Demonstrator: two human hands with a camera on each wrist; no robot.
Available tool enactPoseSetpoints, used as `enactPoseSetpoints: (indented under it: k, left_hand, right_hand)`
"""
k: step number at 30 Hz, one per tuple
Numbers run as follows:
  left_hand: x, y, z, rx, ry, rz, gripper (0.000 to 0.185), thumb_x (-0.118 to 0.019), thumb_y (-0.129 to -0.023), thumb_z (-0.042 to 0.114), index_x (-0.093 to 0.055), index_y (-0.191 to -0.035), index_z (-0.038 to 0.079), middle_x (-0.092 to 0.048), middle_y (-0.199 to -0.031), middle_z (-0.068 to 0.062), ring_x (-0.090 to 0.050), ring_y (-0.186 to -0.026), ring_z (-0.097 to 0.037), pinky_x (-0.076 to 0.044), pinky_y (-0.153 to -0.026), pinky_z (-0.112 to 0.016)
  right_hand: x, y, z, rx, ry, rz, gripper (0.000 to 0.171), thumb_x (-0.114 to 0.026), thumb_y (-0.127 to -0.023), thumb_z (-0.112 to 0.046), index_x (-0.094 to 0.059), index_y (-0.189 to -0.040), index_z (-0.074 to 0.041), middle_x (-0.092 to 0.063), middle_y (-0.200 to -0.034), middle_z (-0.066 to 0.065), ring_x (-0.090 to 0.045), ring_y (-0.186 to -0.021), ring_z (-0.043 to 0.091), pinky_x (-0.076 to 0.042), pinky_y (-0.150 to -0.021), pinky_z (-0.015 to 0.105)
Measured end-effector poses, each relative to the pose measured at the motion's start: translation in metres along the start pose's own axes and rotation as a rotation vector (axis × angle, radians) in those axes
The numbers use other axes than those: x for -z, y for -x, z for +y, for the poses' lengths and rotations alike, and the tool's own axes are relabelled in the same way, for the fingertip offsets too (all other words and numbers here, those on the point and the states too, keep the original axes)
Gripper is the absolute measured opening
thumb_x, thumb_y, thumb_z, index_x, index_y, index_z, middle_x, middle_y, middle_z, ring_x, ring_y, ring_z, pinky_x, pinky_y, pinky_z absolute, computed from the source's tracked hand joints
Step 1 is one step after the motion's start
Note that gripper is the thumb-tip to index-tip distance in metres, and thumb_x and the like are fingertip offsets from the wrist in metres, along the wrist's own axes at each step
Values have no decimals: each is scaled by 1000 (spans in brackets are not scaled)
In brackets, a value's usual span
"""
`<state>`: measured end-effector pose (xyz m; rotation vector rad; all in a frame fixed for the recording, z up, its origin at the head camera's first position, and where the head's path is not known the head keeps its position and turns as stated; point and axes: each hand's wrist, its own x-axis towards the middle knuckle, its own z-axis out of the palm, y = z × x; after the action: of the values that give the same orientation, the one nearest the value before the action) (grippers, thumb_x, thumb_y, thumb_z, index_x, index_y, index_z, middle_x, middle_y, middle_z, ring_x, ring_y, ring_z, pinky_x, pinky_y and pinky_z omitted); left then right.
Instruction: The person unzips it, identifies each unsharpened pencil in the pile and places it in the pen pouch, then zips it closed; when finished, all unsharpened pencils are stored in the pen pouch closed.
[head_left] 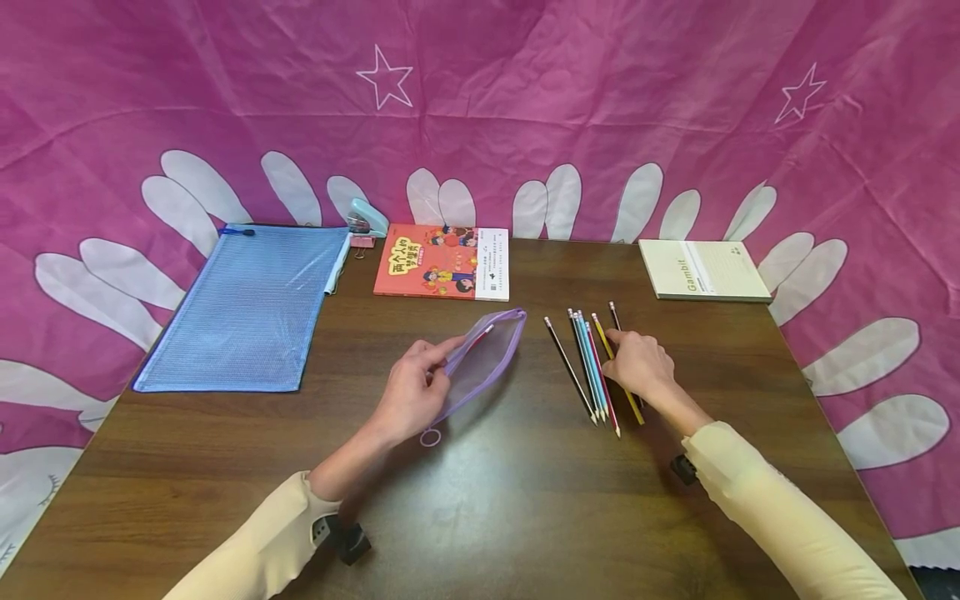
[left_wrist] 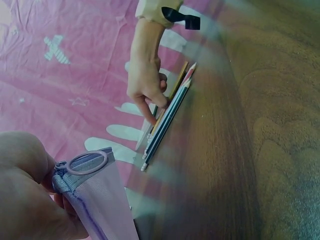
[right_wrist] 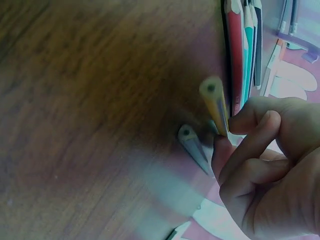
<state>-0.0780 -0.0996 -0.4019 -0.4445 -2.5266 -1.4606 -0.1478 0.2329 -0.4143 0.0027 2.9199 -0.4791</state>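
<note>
My left hand (head_left: 411, 392) grips one side of a purple mesh zip pouch (head_left: 491, 360), whose mouth gapes. A pencil with a white eraser end (head_left: 483, 333) shows inside it. The pouch's zip ring (left_wrist: 89, 163) hangs beside the left hand in the left wrist view. Over on the right, my right hand (head_left: 640, 364) pinches a yellow pencil (right_wrist: 216, 106) between thumb and fingers, its sharpened end toward the wrist camera. To its left on the table lie light-blue pencils (head_left: 588, 367), a red pencil (head_left: 604, 385) and a black pencil (head_left: 567, 365). Another dark pencil (head_left: 614, 315) is partly hidden by the right hand.
A blue mesh zip folder (head_left: 240, 312) lies at the left. Behind it are a light-blue stapler (head_left: 369, 218) and a pink binder clip (head_left: 362, 242). An orange book (head_left: 427, 262) lies at the back, a cream notebook (head_left: 705, 271) at the back right. Pink cloth hangs behind the table.
</note>
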Motion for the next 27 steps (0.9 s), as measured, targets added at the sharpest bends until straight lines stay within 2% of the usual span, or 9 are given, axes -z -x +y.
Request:
enactPoseSetpoints:
  k: [5,9,12,14,16,19,23,27]
  left_hand:
    - [0,0,0,-2,-6,1,50,-53,-79,-14,-69,-125,0,-51,-79,-5,-46,-72,-18,-42,-59,-26]
    - [0,0,1,-4,-1,1,50,-53,-79,-14,-68,-125,-1,-51,-80,-6,-47,-72,-18,-42,-59,-26]
    - [-1,1,1,-1,4,-2,51,-52,-79,-14,-68,-125,-1,-51,-81,-6,-47,-72,-18,-42,-59,-25]
    - [-1,1,1,2,5,-5,51,-52,-79,-14,-68,-125,-1,-51,-81,-6,-47,-71,-18,-43,-59,-25]
    - [-1,1,2,5,7,-6,50,-52,-79,-14,-69,-125,-1,-51,-81,-6,-47,-71,-18,-43,-59,-25]
    - [-1,1,2,6,8,-4,50,-52,-79,-14,-69,-124,-1,-51,-81,-6,-47,-71,-17,-43,-59,-25]
    - [-2,1,2,8,14,-8,51,-52,-79,-14,-69,-125,-1,-50,-81,-6,-47,-71,-17,-42,-57,-24]
    - [-4,1,2,6,26,-19,50,-52,-79,-15,-68,-125,-1,-50,-81,-6,-47,-71,-17,-42,-56,-24]
  right_hand:
    - [2,2,1,7,-30,18,61,-69,-82,-18,-57,-140,-7,-60,-124,33,-61,-94,51,-48,-63,56]
    - [4,4,1,22,-87,35,60,-70,-82,-18,-57,-140,-8,-60,-122,32,-60,-87,46,-47,-59,51]
    - [5,4,1,58,-139,59,60,-71,-81,-17,-58,-138,-5,-63,-116,31,-58,-82,40,-46,-59,48]
    - [5,5,1,93,-188,68,59,-70,-80,-15,-59,-137,-2,-68,-104,27,-59,-76,35,-46,-60,43]
    - [5,6,0,115,-264,54,58,-67,-81,-12,-58,-137,0,-70,-85,21,-58,-67,28,-44,-56,37]
    - [4,9,-4,107,-403,11,58,-64,-82,-8,-56,-139,1,-65,-68,9,-56,-56,19,-42,-52,30]
    - [5,13,-13,49,-611,-40,60,-59,-83,-3,-52,-143,0,-60,-69,5,-51,-52,13,-41,-48,25]
    - [4,16,-23,-12,-824,-82,65,-55,-83,2,-48,-147,-3,-52,-71,4,-43,-47,9,-33,-42,21]
